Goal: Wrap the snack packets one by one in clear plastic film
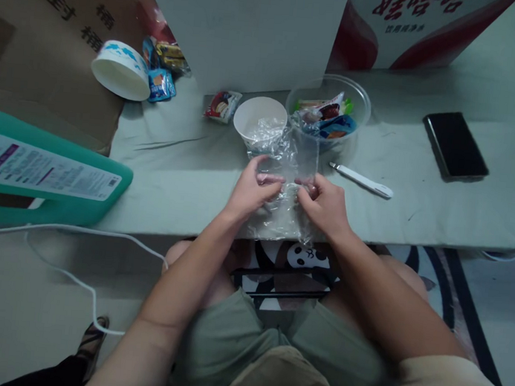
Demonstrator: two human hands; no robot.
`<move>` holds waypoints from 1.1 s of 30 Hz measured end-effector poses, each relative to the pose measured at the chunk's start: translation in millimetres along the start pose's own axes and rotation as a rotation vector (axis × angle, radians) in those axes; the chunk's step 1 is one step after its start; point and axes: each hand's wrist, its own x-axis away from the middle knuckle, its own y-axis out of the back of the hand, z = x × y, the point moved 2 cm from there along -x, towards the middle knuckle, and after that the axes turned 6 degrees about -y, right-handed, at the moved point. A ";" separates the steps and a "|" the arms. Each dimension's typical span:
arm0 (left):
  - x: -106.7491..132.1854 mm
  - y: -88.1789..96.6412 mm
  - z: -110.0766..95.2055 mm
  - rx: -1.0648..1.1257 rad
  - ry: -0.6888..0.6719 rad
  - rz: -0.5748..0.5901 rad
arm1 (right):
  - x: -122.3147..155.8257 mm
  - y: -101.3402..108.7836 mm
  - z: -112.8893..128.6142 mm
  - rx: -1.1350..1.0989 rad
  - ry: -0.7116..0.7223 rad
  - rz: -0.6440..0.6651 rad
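Observation:
A crinkled clear plastic bag lies stretched between my hands at the table's front edge. My left hand pinches it on the left, thumb and fingers closed on the film. On the other side my right hand grips the same bag, fingertips a short gap from the left ones. The bag's far end reaches up against a white paper bowl, which has clear plastic film in it, and a transparent plastic bowl of wrapped snacks. Right of my right hand lies a slim white-handled knife.
A black phone lies at the right. A red snack packet, a tipped paper bowl and blue packets are to the left. Cardboard boxes and a white box stand behind. A green object is at the left edge.

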 end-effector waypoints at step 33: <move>-6.5 39.4 -17.8 0.038 0.030 0.541 | -9.2 26.8 -6.4 -0.557 -0.055 0.383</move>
